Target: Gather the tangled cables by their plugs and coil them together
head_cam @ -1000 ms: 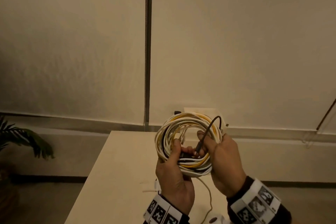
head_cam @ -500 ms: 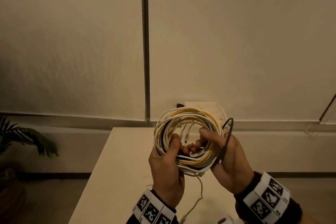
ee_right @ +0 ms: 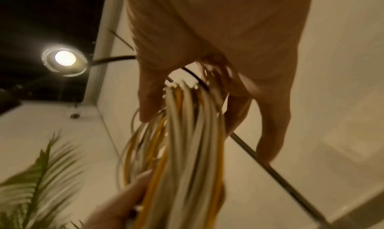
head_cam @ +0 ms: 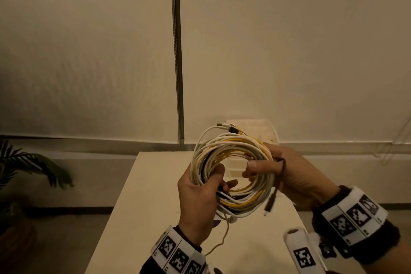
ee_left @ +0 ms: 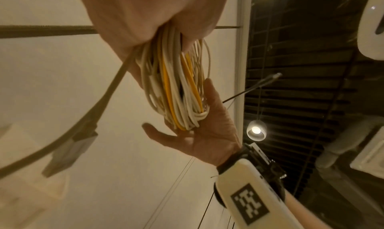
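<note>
Both hands hold the coil of white and yellow cables upright above the worktop. The left hand grips its left side, fingers curled through the ring. The right hand pinches the right side; a dark plug dangles below, seemingly from that hand.

The left hand is raised at 7 o'clock, its grip curled tight, thumb up. The right hand sits opposite at 3 o'clock, fingers curled inward, both wrists banded.
</note>
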The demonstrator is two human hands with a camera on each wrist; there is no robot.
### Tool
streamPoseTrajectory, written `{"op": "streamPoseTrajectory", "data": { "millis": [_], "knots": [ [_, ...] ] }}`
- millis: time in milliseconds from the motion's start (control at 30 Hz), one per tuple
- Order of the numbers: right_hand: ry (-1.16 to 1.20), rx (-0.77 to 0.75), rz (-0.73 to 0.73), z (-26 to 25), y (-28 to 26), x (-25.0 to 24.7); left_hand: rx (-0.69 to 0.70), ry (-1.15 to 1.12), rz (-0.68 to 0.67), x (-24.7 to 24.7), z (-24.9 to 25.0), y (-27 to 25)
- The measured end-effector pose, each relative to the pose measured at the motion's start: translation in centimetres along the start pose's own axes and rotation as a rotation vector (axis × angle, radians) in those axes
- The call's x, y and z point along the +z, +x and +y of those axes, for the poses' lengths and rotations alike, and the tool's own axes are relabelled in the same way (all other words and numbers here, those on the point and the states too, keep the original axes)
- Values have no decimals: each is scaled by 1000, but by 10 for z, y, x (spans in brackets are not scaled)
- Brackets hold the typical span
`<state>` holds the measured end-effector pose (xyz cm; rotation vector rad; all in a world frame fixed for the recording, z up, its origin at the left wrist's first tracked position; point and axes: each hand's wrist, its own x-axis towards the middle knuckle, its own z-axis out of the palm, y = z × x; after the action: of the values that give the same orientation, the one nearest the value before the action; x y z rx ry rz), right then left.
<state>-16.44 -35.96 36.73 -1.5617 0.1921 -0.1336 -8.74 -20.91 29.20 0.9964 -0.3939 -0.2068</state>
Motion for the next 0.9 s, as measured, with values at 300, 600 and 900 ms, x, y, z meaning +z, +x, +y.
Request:
{"op": "streamPoseTrajectory", "data": {
  "millis": [300, 600, 900],
  "knots": [
    [-137, 112, 60, -5, 17, -1, 8, 254, -222, -11, 23, 24],
    [181, 102, 286, 29, 25, 22, -183, 333, -221, -19, 18, 26],
    [6, 87, 371, 46, 26, 33, -250, 203, -26, -9, 10, 31]
  ]
}}
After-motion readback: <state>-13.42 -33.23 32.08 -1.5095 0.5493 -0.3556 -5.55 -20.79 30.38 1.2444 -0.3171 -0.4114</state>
